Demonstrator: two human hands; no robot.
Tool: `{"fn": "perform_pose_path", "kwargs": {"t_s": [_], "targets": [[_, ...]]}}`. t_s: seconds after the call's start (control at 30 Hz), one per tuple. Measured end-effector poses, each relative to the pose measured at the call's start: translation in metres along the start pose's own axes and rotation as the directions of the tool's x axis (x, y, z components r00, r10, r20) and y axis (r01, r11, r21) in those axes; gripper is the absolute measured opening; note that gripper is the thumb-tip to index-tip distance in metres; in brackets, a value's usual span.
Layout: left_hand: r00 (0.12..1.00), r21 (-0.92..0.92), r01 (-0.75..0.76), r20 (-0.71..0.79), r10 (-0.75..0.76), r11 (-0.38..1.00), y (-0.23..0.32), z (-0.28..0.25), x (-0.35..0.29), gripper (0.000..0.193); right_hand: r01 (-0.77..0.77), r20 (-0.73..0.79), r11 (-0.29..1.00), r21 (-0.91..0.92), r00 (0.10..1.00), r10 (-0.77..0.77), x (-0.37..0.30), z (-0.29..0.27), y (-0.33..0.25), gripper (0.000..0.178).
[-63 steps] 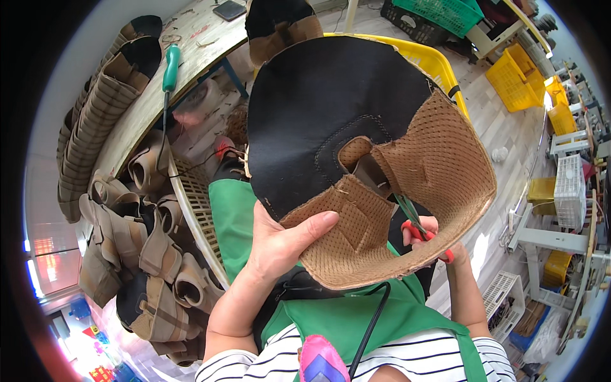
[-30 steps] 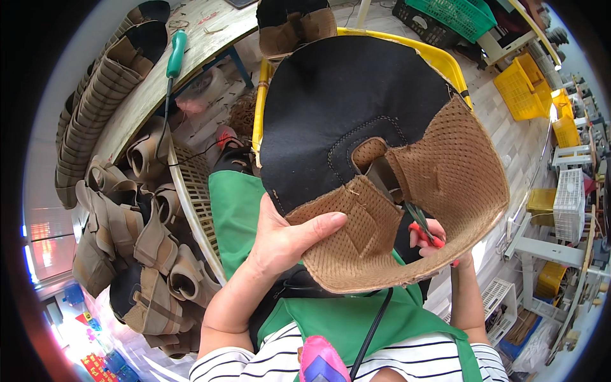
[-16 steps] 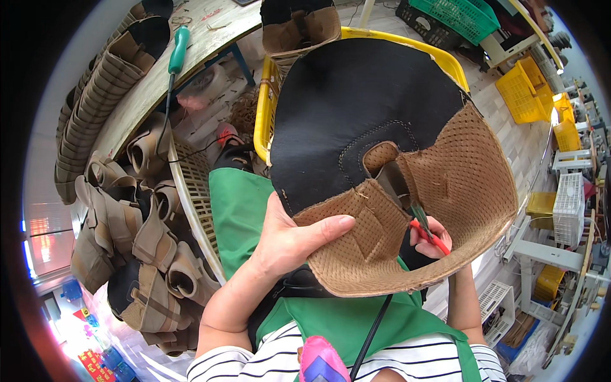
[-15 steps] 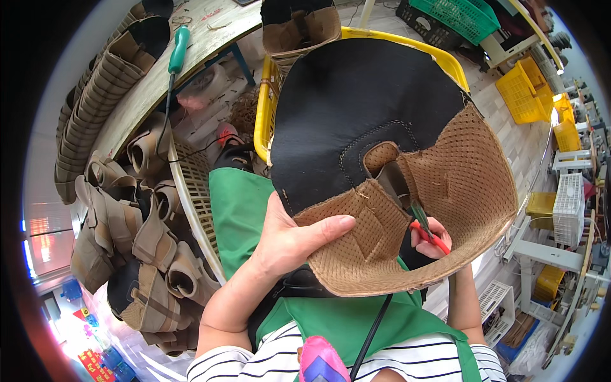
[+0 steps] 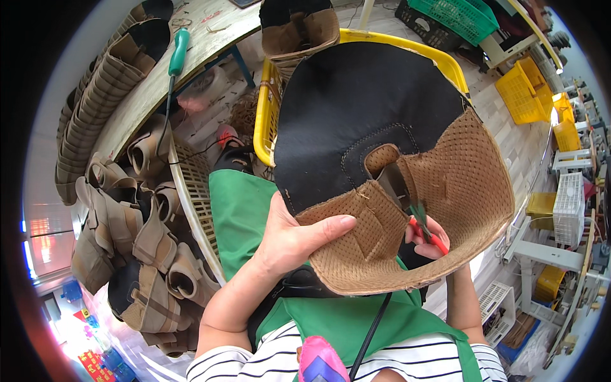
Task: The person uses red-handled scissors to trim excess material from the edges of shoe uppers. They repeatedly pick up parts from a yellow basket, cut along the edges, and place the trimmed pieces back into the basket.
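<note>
My left hand [image 5: 280,242] is clamped on the lower left edge of the big black and brown piece [image 5: 356,114], with my thumb on top. I can't see the other fingers. The piece is up in front of me, partly over my green apron [image 5: 238,200], and the yellow basket [image 5: 261,127] is behind it. My right hand [image 5: 433,238] is curled round the red handles of the scissors [image 5: 417,224]. Their tips are by the gap between the brown flaps [image 5: 366,223]. I can't tell if the blades are apart.

The gap is tight, so the tips could poke or nick a flap if I push too far. Only my left hand seems to hold the piece up, so its far side could sag onto the blades. If my thumb slips, the piece could turn, and a snip could land in the wrong spot.
</note>
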State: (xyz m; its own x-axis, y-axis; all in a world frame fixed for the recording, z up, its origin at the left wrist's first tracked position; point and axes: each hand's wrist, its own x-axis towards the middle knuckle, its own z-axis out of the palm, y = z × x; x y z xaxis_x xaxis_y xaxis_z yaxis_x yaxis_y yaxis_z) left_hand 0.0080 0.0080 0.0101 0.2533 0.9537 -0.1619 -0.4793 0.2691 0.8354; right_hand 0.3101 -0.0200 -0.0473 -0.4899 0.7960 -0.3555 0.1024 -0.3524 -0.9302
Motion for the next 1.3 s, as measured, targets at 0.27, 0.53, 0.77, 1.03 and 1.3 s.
{"fn": "perform_pose_path", "kwargs": {"t_s": [0.27, 0.53, 0.77, 1.03, 1.3], "targets": [[0.998, 0.015, 0.03, 0.05, -0.031, 0.999, -0.008, 0.002, 0.0, 0.036, -0.066, -0.173, 0.992, 0.106, 0.981, 0.084, -0.007, 0.009, 0.004, 0.026], [0.999, 0.005, -0.008, 0.032, 0.008, 1.0, -0.015, -0.004, 0.005, 0.038, 0.106, -0.243, 0.93, -0.352, 0.949, -0.2, -0.01, 0.008, 0.018, 0.044], [0.999, 0.129, 0.008, -0.042, -0.003, 0.992, -0.021, 0.009, 0.006, 0.038, 0.14, -0.234, 0.492, -0.859, 0.748, -0.621, 0.018, 0.039, 0.005, 0.048], [0.995, 0.414, -0.093, 0.0, 0.102, 0.905, -0.029, 0.01, 0.011, 0.037, 0.166, -0.271, 0.491, -0.855, 0.665, -0.696, 0.023, 0.039, -0.003, 0.035], [0.993, 0.176, 0.053, -0.116, -0.033, 0.983, -0.021, 0.007, 0.012, 0.03, 0.105, -0.293, 0.497, -0.861, 0.697, -0.655, 0.02, 0.035, 0.001, 0.021]]}}
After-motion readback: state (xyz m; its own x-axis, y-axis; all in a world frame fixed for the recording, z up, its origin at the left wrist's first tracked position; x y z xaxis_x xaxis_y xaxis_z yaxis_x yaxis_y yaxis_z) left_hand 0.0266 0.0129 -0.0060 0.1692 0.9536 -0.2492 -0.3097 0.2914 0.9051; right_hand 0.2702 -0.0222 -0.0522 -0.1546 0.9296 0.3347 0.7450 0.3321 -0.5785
